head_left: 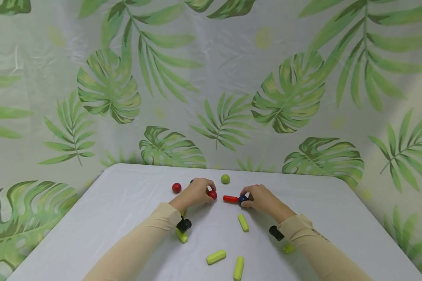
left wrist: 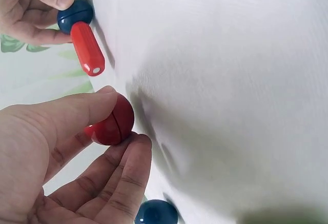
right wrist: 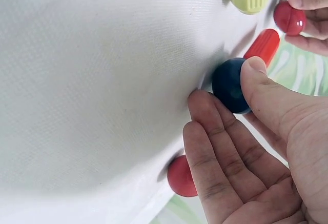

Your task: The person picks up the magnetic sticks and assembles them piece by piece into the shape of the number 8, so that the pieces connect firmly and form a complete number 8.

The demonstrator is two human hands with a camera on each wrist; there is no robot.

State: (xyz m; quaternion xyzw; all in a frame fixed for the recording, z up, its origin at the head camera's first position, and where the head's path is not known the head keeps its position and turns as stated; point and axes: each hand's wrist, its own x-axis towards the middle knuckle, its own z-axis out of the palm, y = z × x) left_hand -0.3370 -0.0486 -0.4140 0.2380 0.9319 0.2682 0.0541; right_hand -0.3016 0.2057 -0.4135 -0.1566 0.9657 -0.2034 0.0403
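My left hand (head_left: 199, 191) pinches a red ball (left wrist: 117, 121) between thumb and fingers, just over the white table. Facing it, my right hand (head_left: 261, 200) pinches a dark blue ball (right wrist: 230, 85). A red ridged rod (head_left: 230, 199) is joined to that blue ball and points toward the left hand. In the left wrist view the rod's free end (left wrist: 93, 69) shows a small pale hole. A gap separates the rod from the red ball.
Another red ball (head_left: 176, 188) lies left of the left hand, and a green ball (head_left: 225, 178) sits behind. A blue ball (left wrist: 157, 212) is near the left hand; a red ball (right wrist: 182, 176) is beside the right. Several yellow-green rods (head_left: 216, 256) lie toward the front.
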